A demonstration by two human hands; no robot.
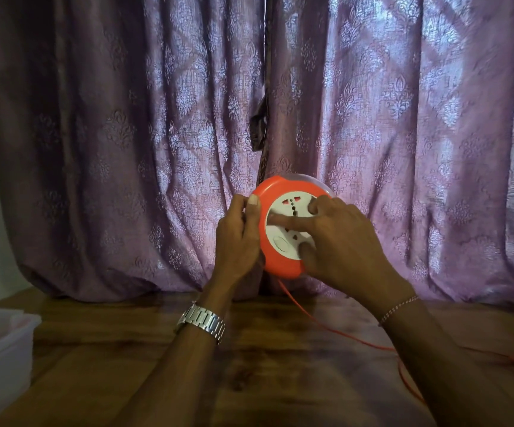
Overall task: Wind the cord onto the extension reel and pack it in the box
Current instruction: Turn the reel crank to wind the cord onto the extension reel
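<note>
A round orange extension reel [275, 266] with a white socket face is held upright above the wooden table, its face turned towards me. My left hand [238, 238] grips the reel's left rim, thumb on the front edge. My right hand [338, 241] lies over the white socket face, with the fingers curled onto it and the thumb at its lower edge. A thin orange cord [326, 329] drops from the bottom of the reel and trails across the table to the right, where it loops near the edge. A translucent white box [1, 343] stands at the table's left edge.
The wooden table [268, 374] runs across the foreground. Purple patterned curtains [157, 149] hang close behind the reel, down to the tabletop. A metal watch is on my left wrist, a thin bracelet on my right.
</note>
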